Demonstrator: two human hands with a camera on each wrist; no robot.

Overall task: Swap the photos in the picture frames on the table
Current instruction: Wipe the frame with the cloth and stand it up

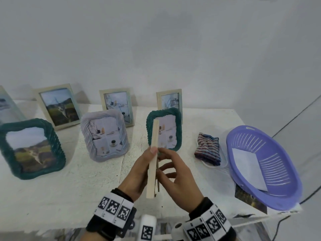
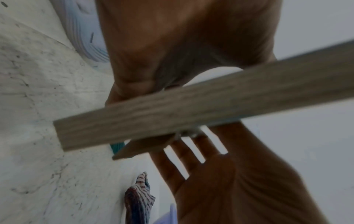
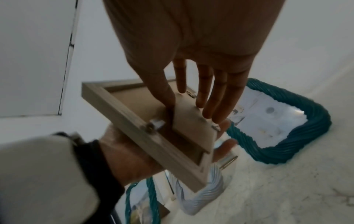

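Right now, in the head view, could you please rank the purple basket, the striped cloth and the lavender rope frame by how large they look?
1. purple basket, clearly largest.
2. lavender rope frame.
3. striped cloth, smallest.
All three sit at a similar depth on the table, so the ranking seems fair.

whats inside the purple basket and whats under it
Inside the purple basket lies one white sheet of paper. Under its near edge a dark photo print sticks out; the rest of the print is covered by the basket.

Plain white wall (image 1: pixel 156 40) behind; no windows in view. White surface (image 1: pixel 69 188), scuffed with dark specks, pushed against it. Light even, diffuse. Grey floor (image 1: pixel 305 153) at right, black cable (image 1: pixel 295 115) across it.
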